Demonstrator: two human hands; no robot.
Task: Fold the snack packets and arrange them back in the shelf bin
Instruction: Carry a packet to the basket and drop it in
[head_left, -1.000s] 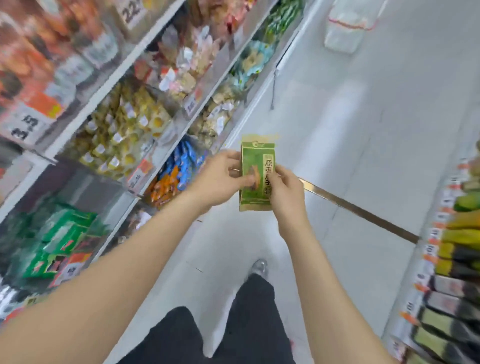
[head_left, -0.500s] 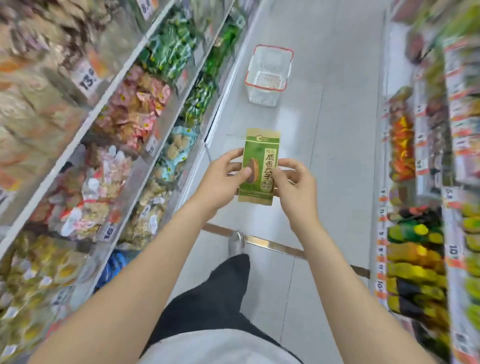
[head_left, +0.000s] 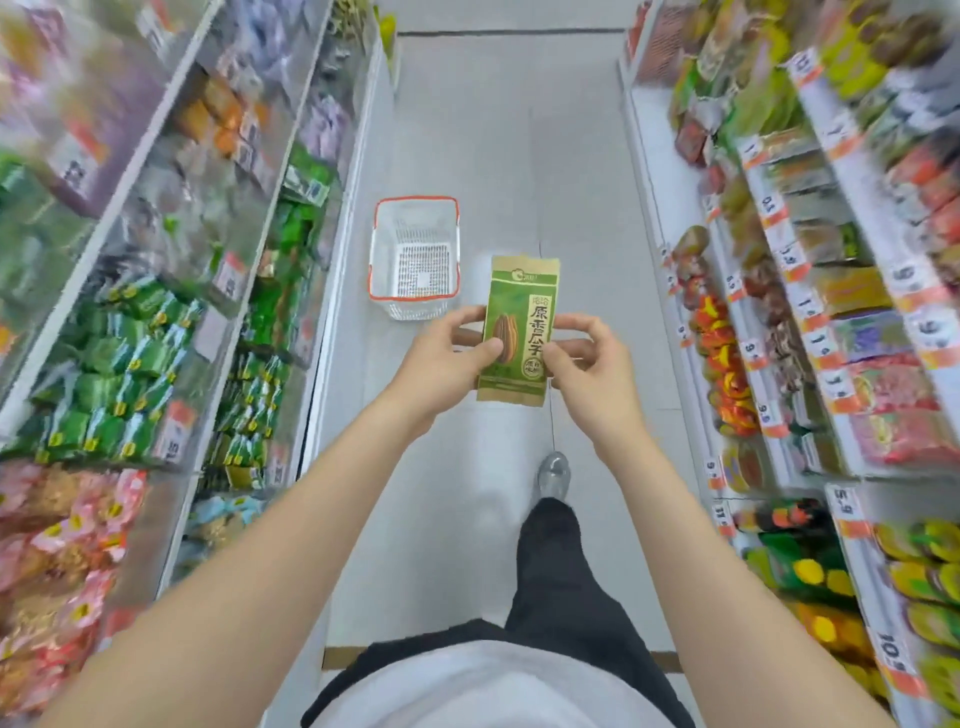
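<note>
Holding the green snack packet (head_left: 522, 332) upright over the aisle floor (head_left: 498, 130), both hands keep the same grip as half a second ago: the left hand (head_left: 441, 364) pinches its left edge, thumb on the printed front and fingers curled behind, and the right hand (head_left: 587, 364) clamps the right edge in the same way. The packet is flat and unfolded, its tan top and bottom strips showing, well apart from any shelf. What has changed is the view, which has swung to look straight down the aisle, so the white basket with a red rim (head_left: 415, 198) that sat far up the floor now lies just beyond the left hand's fingers. It stands on the floor against the foot of the left shelving (head_left: 291, 218), whose bins hold green packets (head_left: 124, 374) and pink ones lower down. The right shelving (head_left: 727, 291), earlier only at the frame's edge, now fills that side with orange price tags (head_left: 769, 421) and blurred goods. A dark trouser leg and a grey shoe (head_left: 554, 473) step forward beneath the packet.
</note>
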